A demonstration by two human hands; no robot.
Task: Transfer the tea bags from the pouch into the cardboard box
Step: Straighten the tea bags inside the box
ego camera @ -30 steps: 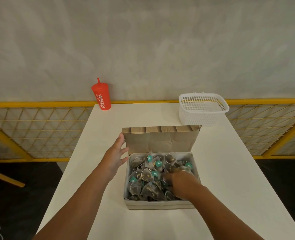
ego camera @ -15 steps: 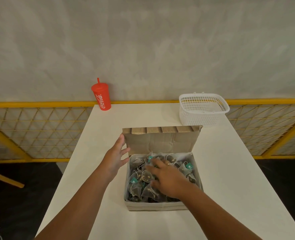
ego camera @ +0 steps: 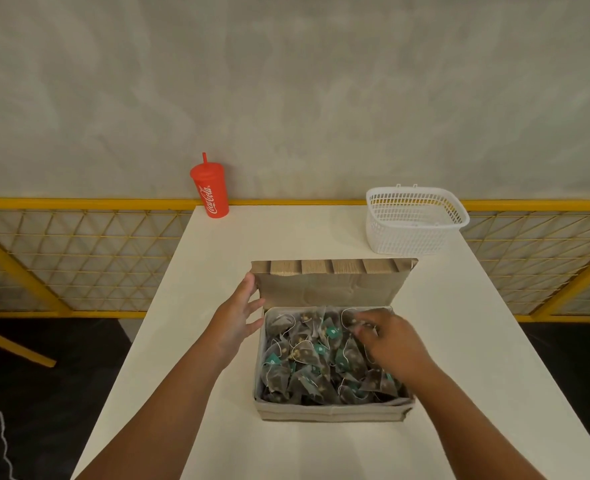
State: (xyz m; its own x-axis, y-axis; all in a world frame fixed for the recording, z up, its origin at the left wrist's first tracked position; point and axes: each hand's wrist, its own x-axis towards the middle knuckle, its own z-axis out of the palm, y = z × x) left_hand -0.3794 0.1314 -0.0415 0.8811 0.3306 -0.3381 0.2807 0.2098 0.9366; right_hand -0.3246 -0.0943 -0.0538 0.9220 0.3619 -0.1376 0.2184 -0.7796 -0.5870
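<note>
The tea bags (ego camera: 307, 362) lie heaped in the open cardboard box (ego camera: 331, 412). The left hand (ego camera: 238, 320), fingers spread, braces its far left corner; the right hand (ego camera: 387, 341) bends into the far-right bags, grip unclear. Best to level them lightly, sparing the strings

A long white table (ego camera: 321, 237) runs up to the wall. A red cup (ego camera: 210, 192) with a lid and straw stands at the far left corner. A white basket (ego camera: 413, 225) with holes sits at the far right corner. A cardboard box (ego camera: 331, 412) sits in the middle, nearer to the person, with its lid standing up at the back.
</note>
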